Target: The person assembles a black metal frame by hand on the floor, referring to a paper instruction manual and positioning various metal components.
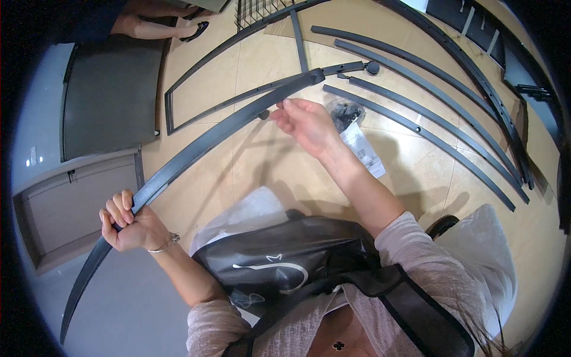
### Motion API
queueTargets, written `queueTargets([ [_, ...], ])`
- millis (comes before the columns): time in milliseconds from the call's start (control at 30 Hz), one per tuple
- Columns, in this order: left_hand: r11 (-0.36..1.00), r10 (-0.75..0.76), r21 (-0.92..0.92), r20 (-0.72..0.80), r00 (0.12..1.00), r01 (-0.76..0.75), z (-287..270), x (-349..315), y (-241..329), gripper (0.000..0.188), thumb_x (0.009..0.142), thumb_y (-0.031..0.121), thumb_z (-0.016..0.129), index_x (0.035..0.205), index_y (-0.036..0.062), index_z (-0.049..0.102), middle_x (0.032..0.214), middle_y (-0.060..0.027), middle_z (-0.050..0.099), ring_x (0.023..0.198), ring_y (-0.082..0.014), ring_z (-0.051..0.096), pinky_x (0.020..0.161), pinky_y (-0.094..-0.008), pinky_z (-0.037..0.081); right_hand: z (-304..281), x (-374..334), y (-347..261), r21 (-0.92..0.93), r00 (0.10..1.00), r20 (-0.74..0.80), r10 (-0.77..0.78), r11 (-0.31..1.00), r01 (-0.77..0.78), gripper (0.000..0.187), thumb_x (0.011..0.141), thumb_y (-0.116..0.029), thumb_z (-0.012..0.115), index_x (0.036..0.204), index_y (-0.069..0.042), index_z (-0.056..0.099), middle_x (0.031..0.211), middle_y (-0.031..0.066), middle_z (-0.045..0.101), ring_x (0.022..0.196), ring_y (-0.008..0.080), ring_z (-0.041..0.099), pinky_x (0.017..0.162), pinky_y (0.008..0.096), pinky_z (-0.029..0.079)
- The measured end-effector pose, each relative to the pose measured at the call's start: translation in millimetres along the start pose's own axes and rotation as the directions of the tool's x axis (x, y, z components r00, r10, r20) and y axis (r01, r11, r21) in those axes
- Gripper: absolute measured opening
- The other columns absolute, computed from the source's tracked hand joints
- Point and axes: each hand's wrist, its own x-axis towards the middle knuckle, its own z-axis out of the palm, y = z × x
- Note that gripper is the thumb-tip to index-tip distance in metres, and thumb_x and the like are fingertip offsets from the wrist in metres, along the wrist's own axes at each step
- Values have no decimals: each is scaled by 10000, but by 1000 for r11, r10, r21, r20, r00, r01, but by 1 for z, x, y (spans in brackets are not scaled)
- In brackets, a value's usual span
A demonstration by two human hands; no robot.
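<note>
Tiled floor [410, 157]; left hand [134, 226] grips black bar [205, 143]; right hand [306, 125] half-curled, perhaps touching it.

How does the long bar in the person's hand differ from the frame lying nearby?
The bar is held up in the left hand, while the frame lies on the floor.
The bar is one long piece; the frame is made of several pieces, including a crosspiece.
Both are dark and look curved, though the wide lens may cause some bending.
</note>
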Motion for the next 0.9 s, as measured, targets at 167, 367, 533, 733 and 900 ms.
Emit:
queueTargets([
  [167, 998, -29, -58, 54, 998, 33, -4, 1, -2, 208, 732, 113, 406, 544, 117, 316, 445, 7, 286, 390, -79, 286, 468, -214, 294, -3, -6, -2, 3, 998, -57, 25, 1000, -25, 172, 848, -105, 429, 885, 53, 487, 808, 143, 571, 646, 145, 513, 586, 227, 422],
  [367, 999, -27, -21, 86, 996, 29, -1, 2, 1, 181, 735, 113, 407, 562, 112, 353, 439, 13, 291, 394, -77, 296, 470, -214, 296, 13, -16, -6, -17, 985, -170, -21, 1000, 18, 127, 818, -38, 455, 880, 70, 480, 798, 170, 575, 658, 178, 547, 573, 244, 434],
  [533, 1000, -20, 18, 133, 991, 18, 3, 0, -1, 178, 740, 117, 407, 567, 113, 367, 439, 14, 294, 394, -75, 299, 469, -213, 295, -12, -7, -5, -47, 992, -58, 110, 993, -113, 143, 807, -42, 481, 906, 60, 492, 896, 173, 563, 790, 208, 561, 669, 265, 438],
  [733, 998, -49, -19, 132, 990, 52, 1, -1, 2, 276, 750, 115, 364, 500, 142, 248, 444, 10, 258, 413, -80, 260, 471, -224, 259, -5, -16, -7, -255, 992, -88, 91, 961, -111, 133, 798, -46, 491, 855, 74, 503, 803, 158, 579, 678, 189, 571, 602, 252, 464],
  [900, 999, -35, 18, 2, 999, 35, 0, 2, 0, 289, 747, 116, 362, 484, 146, 247, 434, 10, 258, 408, -82, 268, 473, -220, 271, 16, -26, 20, -143, 957, -245, -152, 982, 119, 140, 797, -57, 475, 801, 78, 511, 727, 127, 584, 633, 166, 578, 576, 247, 482],
])
